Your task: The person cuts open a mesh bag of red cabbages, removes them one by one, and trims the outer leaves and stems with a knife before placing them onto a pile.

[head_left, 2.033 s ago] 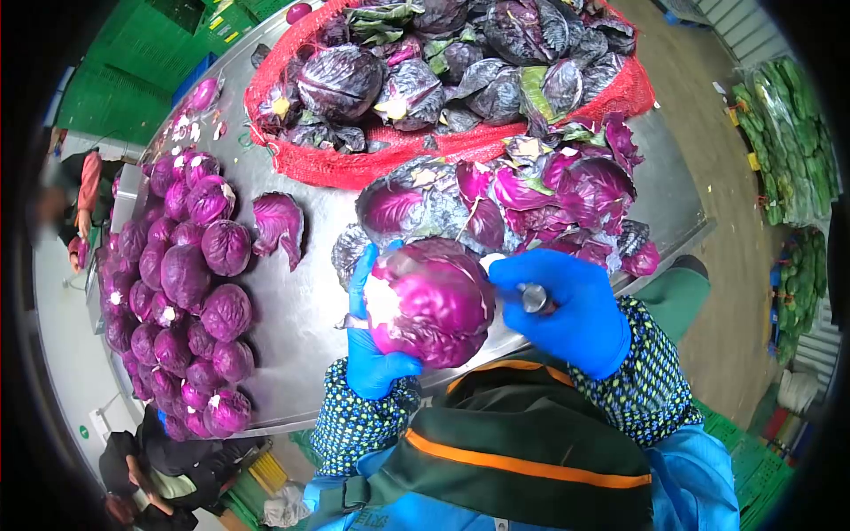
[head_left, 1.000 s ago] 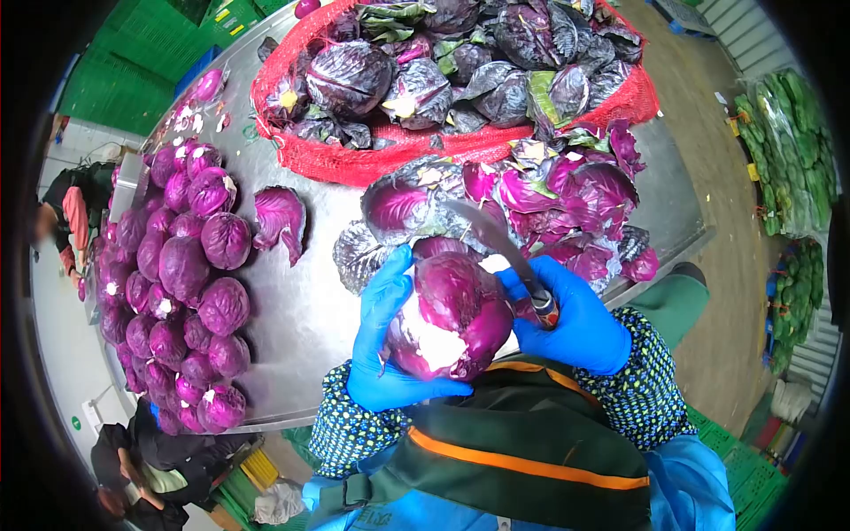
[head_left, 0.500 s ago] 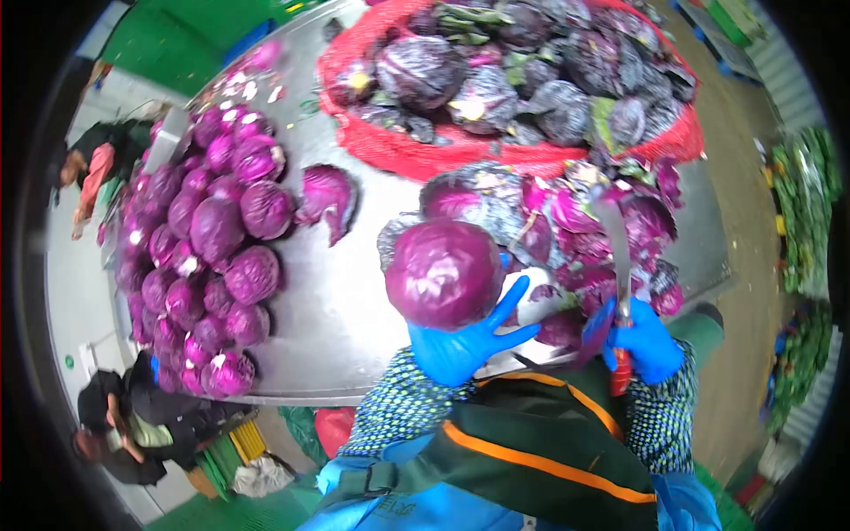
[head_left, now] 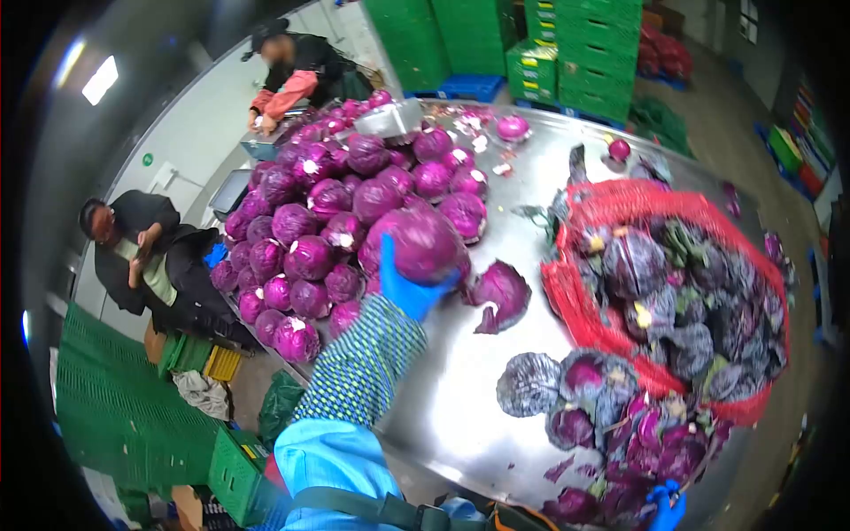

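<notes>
My left hand [head_left: 409,290], in a blue glove, grips a trimmed red cabbage [head_left: 423,243] from below. It holds the cabbage against the right side of a large pile of red cabbages [head_left: 305,221]. At the bottom edge, my right hand [head_left: 666,507], also gloved in blue, is partly cut off. Its fingers are curled around the knife, of which hardly anything shows now. Beside that hand lies a heap of purple trimmed leaves [head_left: 660,442]. A loose cabbage leaf [head_left: 500,296] rests on the metal table [head_left: 452,389], right of the held cabbage.
A red mesh sack [head_left: 575,301] full of dark outer leaves and cabbages lies on the right. On top of the pile's back sits a metal tray [head_left: 390,121]. Two people stand beyond the table at left. Green crates [head_left: 598,62] are stacked behind.
My left hand has carried the cabbage leftward and away from me to the pile. My view has turned left. The right hand now sits at the bottom edge, by the trimmed leaves.
</notes>
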Available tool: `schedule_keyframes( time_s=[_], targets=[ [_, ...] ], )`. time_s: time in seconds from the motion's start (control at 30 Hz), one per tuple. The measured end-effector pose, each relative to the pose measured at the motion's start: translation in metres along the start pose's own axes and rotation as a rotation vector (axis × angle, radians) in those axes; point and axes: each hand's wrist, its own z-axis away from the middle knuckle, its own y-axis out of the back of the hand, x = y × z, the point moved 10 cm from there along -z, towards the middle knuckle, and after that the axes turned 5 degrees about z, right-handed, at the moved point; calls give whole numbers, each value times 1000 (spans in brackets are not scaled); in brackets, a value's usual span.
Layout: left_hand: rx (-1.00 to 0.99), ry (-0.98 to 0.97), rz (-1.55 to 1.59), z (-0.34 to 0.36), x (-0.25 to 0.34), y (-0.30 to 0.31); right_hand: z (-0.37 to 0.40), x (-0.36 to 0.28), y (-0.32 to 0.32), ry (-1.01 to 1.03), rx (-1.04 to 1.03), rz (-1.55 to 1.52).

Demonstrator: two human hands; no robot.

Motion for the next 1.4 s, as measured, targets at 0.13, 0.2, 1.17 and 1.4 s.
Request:
schedule_keyframes(
  time_s=[0.13,0.2,1.17,1.4],
  targets=[
    [753,118,257,-56,63,139,-9,-15,-24,0,6,-11],
    [949,72,226,-65,86,191,-21,-14,-46,62,-112,67],
    [82,-284,-1220,-24,-234,-181,-138,-170,-158,698,-261,-79],
    [429,804,212,-25,-331,-132,-242,-211,-290,354,-446,148]
  ],
)
